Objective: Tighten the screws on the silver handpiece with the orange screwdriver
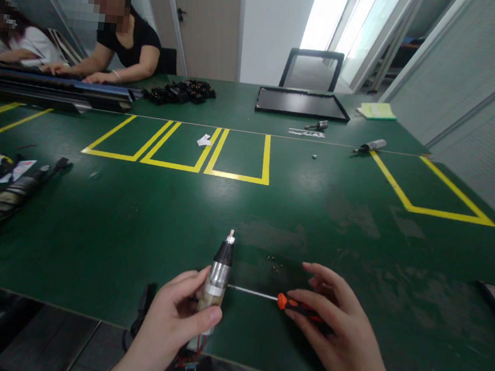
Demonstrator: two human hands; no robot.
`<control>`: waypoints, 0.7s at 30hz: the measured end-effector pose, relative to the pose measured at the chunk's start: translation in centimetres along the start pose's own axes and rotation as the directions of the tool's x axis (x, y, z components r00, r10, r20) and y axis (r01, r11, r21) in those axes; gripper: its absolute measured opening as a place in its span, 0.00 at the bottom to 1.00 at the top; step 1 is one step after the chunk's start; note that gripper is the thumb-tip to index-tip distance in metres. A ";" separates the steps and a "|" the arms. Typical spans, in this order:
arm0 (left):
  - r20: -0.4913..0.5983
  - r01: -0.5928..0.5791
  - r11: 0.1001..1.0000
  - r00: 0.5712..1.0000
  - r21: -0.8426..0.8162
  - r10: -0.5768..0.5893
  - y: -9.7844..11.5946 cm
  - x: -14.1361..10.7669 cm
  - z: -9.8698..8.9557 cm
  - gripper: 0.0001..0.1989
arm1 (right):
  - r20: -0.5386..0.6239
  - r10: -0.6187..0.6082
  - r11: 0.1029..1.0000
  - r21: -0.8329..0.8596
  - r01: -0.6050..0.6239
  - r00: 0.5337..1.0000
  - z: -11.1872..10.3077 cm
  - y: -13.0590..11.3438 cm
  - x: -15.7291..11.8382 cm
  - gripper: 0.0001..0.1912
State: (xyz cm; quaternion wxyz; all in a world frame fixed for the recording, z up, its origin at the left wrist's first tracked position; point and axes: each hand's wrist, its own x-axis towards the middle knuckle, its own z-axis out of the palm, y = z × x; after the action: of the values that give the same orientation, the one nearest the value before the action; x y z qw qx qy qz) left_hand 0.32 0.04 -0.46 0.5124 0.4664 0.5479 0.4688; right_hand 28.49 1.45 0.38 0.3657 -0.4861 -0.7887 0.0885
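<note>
My left hand (176,314) is closed round a silver, black-nosed cylindrical electric tool (219,276), held nearly upright with its metal tip pointing away from me. Red wires (199,345) and a small part hang from its lower end. In my right hand (335,318) is a screwdriver with an orange and black handle (294,306). Its thin shaft (254,293) points left, and the tip meets or nearly meets the tool's side. Several tiny screws (275,266) lie on the green table just beyond the shaft.
Corded tools (7,196) lie at the left on the green table (104,241). Farther back are black parts (182,91), a black tray (302,104), a loose grey tool (372,145) and yellow-green papers (377,110). Two people sit at the far left; one wears black (127,49).
</note>
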 end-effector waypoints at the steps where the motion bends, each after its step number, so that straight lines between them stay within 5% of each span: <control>1: 0.002 0.001 1.000 1.000 0.001 -0.001 -0.1 0.0 0.0 0.20 | 0.006 0.004 1.000 0.014 -0.004 1.000 0.0 0.0 0.0 0.06; 14: -0.001 -0.003 1.000 1.000 -0.017 0.003 0.2 0.1 0.1 0.19 | 0.176 0.087 0.988 0.112 -0.108 0.981 -0.9 -0.7 0.6 0.12; 21: 0.006 0.011 1.000 1.000 -0.010 -0.011 0.1 0.0 0.1 0.19 | 0.051 0.023 0.996 0.081 -0.027 0.998 -0.4 -0.1 0.0 0.06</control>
State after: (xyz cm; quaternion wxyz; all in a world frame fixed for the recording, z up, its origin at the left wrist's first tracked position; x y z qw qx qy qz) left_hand 0.38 0.05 -0.35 0.5190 0.4622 0.5464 0.4674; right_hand 28.72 1.31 0.70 0.3645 -0.4780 -0.7873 0.1374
